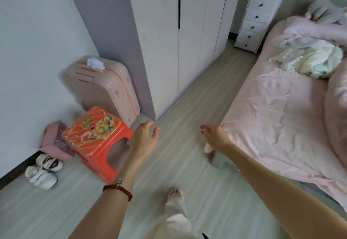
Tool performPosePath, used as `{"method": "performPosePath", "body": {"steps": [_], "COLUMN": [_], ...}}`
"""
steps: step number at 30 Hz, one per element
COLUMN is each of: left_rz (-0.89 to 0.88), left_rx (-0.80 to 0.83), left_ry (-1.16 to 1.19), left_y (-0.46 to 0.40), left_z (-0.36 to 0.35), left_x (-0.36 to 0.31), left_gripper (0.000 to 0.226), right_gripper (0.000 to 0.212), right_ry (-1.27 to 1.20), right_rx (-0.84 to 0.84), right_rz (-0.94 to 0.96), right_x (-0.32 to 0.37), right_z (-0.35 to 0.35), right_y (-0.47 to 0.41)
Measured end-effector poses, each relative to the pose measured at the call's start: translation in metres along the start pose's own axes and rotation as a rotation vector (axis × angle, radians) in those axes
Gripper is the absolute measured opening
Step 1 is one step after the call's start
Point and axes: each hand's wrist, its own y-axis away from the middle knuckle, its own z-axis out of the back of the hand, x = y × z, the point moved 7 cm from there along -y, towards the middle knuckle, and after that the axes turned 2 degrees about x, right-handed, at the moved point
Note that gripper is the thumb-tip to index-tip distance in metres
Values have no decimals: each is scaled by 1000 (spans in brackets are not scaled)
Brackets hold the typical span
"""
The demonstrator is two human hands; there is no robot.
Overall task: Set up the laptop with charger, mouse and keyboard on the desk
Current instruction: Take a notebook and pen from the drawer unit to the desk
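Presently both hands extended over floor point(187, 107): left hand point(144, 139) (fingers loosely spread) beside red stool point(93, 135); right hand point(216, 137) relaxed, nothing held, near bed point(272, 116).

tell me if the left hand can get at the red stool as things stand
Probably yes. The left hand is open, holds nothing and hovers just beside the red stool, with nothing between them.

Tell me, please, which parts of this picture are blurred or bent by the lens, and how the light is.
Head view: soft, even daylight with no hard shadows or glare; motion blur smears the red stool, the pink suitcase and the shoes at the left; the wide lens bends the wardrobe edges and the bed; both empty hands, left and right, are slightly soft.
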Motion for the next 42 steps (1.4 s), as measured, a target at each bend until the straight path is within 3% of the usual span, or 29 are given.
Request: {"method": "performPosePath", "body": {"steps": [6,14,26,34,42], "left_rz": [-91,-281,-264,-302,-462], "left_rx": [132,311,313,348,489], "left_ry": [-13,-17,-65,-75,-57], "left_y": [-190,-404,-714,-926,-1120], "left_z": [-43,-167,-254,-368,-511], "left_x": [-76,-205,-358,-450,-643], "left_gripper": [32,31,32,33,33], "right_gripper": [31,31,32,34,33], "right_ry": [-35,-108,-185,-159,-139], "right_rx": [-68,-220,-214,-220,-328], "right_rz": [-62,-196,-208,-226,-328], "right_x": [26,-30,-30,-59,-112], "right_z": [82,202,369,484,668], "right_y": [-156,-349,-660,-877,-1044]}}
